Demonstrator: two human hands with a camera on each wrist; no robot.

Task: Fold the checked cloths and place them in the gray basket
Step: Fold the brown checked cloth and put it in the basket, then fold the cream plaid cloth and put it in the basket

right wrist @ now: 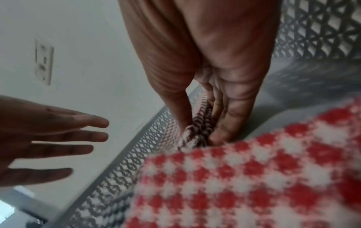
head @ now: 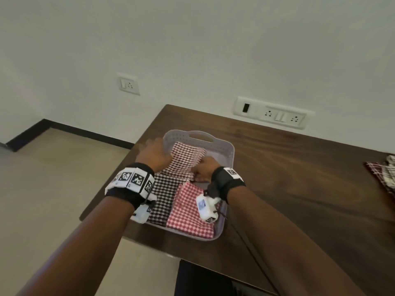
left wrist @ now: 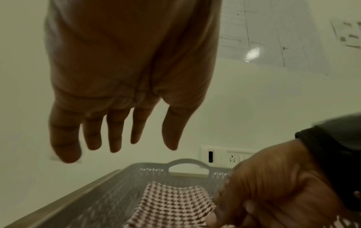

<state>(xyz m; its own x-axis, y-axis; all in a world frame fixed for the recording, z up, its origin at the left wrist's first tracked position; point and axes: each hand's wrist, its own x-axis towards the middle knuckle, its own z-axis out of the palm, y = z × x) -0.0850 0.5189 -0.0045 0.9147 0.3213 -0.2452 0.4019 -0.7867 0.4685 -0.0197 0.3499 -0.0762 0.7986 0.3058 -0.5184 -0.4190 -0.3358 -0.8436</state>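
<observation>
A gray basket (head: 229, 155) stands on the brown table. A folded maroon checked cloth (head: 184, 159) lies in its far half, a dark checked cloth (head: 163, 195) and a red checked cloth (head: 186, 212) in its near half. My right hand (head: 203, 167) pinches the maroon cloth's near edge (right wrist: 195, 132) between thumb and fingers. My left hand (head: 154, 153) hovers above the basket's left rim with fingers (left wrist: 115, 131) straight and spread, holding nothing. In the left wrist view the maroon cloth (left wrist: 171, 205) lies flat inside the basket (left wrist: 97, 200).
More checked cloths (head: 382, 174) lie in a heap at the table's right edge. The wall behind carries socket plates (head: 273, 114). The table's left edge (head: 106, 186) drops to the floor close beside the basket.
</observation>
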